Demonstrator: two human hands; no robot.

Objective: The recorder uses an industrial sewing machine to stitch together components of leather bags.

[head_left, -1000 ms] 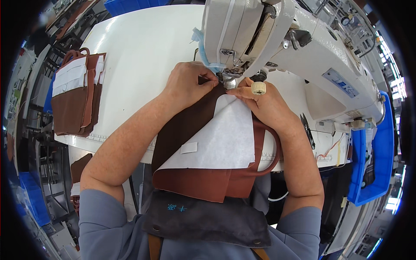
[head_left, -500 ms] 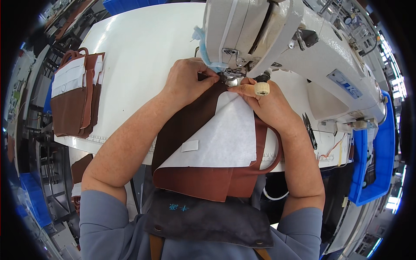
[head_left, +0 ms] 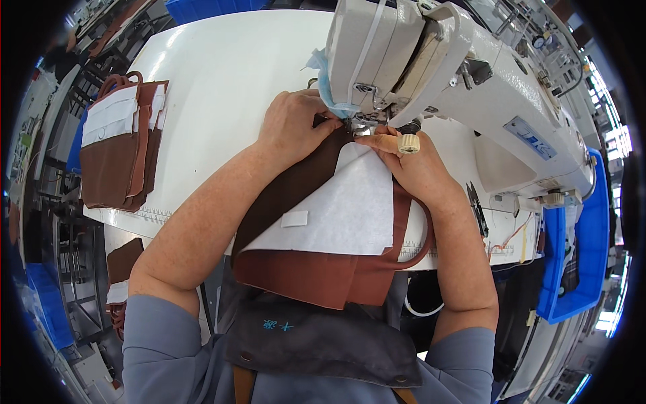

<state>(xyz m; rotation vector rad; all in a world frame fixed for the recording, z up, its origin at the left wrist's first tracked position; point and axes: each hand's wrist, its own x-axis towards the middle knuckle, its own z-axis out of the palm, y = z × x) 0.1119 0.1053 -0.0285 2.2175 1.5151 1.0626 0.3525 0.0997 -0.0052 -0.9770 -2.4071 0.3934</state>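
Observation:
A brown fabric bag piece (head_left: 316, 273) with a white lining panel (head_left: 336, 209) lies across the table edge and runs under the needle of a white sewing machine (head_left: 457, 81). My left hand (head_left: 293, 124) presses the brown fabric flat just left of the presser foot (head_left: 360, 124). My right hand (head_left: 414, 165) pinches the white panel's corner right at the foot; a cream thimble ring sits on one finger. A brown strap (head_left: 417, 249) loops out under my right wrist.
A stack of finished brown and white pieces (head_left: 121, 151) lies at the table's left edge. Scissors (head_left: 476, 209) rest right of my right forearm. A blue bin (head_left: 579, 256) hangs at the right. More brown pieces (head_left: 121, 269) sit below the table on the left.
Both hands have crept slightly toward the needle with the fabric; the grip and the layout stay the same.

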